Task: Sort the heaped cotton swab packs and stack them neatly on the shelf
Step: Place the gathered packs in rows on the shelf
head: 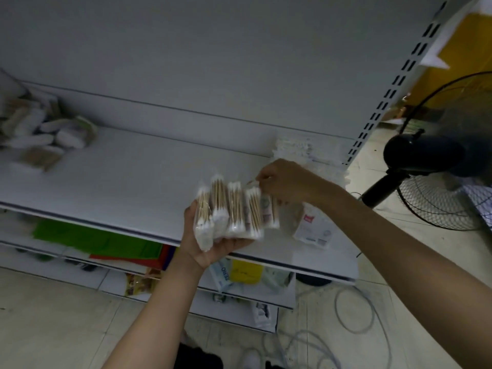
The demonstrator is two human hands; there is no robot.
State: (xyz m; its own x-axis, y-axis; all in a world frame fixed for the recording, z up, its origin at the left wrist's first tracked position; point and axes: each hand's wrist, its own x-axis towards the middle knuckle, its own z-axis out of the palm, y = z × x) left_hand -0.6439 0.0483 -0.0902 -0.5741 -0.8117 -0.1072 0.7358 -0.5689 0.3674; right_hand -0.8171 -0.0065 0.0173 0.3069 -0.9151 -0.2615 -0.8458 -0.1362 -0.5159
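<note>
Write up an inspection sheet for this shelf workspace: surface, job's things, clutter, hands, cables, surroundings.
Surface: white metal shelf, level.
Job's things: heap of cotton swab packs at the shelf's left end; row of packs standing in the left hand; white stack at the right rear, too blurred to identify.
Clutter: white packet with red label lying near the right front edge.
Hands: left hand holds the row from below; right hand pinches the end pack at its top.
Cables: pale cable looped on the floor, lower right.
Surroundings: black pedestal fan at right; coloured sheets on the lower shelf.
</note>
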